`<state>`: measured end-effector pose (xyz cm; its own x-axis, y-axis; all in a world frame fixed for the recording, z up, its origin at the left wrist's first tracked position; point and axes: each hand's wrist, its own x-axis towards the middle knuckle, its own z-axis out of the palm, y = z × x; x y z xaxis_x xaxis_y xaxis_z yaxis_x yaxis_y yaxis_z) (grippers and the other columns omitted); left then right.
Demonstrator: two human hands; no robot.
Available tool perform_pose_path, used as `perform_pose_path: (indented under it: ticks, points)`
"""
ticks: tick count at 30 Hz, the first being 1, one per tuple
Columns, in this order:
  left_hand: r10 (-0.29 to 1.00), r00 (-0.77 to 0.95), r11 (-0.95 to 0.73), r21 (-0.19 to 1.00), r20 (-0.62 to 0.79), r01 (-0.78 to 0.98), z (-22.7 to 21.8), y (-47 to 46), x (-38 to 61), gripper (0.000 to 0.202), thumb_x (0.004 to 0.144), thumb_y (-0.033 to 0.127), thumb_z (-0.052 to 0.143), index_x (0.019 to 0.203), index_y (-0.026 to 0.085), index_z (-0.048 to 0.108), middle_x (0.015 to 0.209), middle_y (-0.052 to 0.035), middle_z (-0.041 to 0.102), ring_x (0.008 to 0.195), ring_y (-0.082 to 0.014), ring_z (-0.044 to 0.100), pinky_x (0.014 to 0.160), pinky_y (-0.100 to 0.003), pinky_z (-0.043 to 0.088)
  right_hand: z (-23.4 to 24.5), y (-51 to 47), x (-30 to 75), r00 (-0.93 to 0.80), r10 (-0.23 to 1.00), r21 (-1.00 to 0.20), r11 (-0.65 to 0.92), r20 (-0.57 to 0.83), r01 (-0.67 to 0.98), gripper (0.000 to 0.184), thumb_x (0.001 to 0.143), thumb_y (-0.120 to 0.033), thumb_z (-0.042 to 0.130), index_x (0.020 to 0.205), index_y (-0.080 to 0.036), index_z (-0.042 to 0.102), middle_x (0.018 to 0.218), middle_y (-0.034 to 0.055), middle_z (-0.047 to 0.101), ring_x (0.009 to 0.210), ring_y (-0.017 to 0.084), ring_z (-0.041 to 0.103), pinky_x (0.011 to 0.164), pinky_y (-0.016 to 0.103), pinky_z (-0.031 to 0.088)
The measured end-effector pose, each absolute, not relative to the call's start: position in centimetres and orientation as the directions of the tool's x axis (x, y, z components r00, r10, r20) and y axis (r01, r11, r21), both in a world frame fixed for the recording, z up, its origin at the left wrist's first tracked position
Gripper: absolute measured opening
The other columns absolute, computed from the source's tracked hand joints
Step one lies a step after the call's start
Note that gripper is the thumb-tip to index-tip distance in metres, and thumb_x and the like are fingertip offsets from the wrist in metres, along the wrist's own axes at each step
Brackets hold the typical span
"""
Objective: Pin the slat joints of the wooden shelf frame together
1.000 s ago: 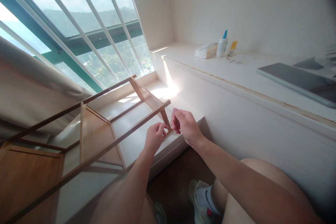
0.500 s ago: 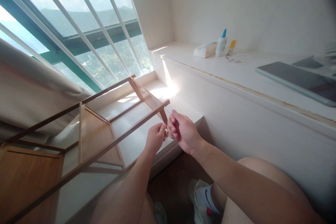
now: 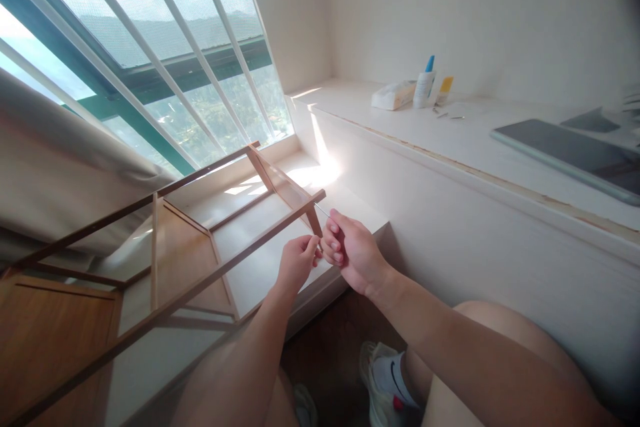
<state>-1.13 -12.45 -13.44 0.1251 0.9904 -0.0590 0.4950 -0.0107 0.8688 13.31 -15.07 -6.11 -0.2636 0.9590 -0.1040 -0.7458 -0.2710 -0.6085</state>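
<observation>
A wooden rack (image 3: 215, 273) with slatted side rails and inset panels lies on the white window ledge, reaching from lower left to the middle. My right hand (image 3: 353, 250) is closed round a thin metal rod (image 3: 323, 209), which looks like a hex key. The rod's far tip meets the end of the rack's near rail. Just below and left, my left hand (image 3: 297, 263) is pinched, its fingertips against the right hand's fingers beside the rack's end piece. What the left fingers hold is hidden.
A raised white shelf (image 3: 480, 140) runs along the right. On it are a tissue pack (image 3: 393, 95), a white bottle with a blue tip (image 3: 424, 88), small metal pieces (image 3: 457, 118) and a tablet (image 3: 575, 153). A barred window (image 3: 165, 53) and curtain (image 3: 75, 153) are at left.
Hardly anything differs. The view has shifted very slightly, and both hands keep their places at the rack's end.
</observation>
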Motion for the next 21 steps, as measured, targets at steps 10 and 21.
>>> perform_pose_path:
  ticks: [10,21]
  points:
    - [0.99,0.108,0.011,0.822,-0.088,0.569,-12.6,-12.5,-0.9,0.047,0.09,0.051,0.042,0.069,0.016,0.066,0.055,-0.0009,0.062,0.051,-0.0137,0.056,0.054,-0.024,0.039,-5.8,-15.3,13.5,-0.25,0.962,-0.591,-0.265,-0.109,-0.762,0.033,0.089,-0.036,0.057,0.064,-0.02,0.042,0.045,-0.007,0.04,0.034,0.006,0.03,0.036,0.02,0.019]
    - [0.843,0.51,-0.325,0.593,-0.172,0.737,-2.1,-18.1,-0.1,0.044,0.095,0.042,0.042,0.063,0.019,0.061,0.057,0.0008,0.06,0.053,-0.0116,0.051,0.054,-0.025,0.035,-6.1,-14.1,14.6,-0.167,0.985,-0.786,-0.134,-0.04,-0.603,0.036,0.091,-0.04,0.052,0.063,-0.02,0.041,0.046,-0.0063,0.043,0.037,0.007,0.032,0.038,0.021,0.018]
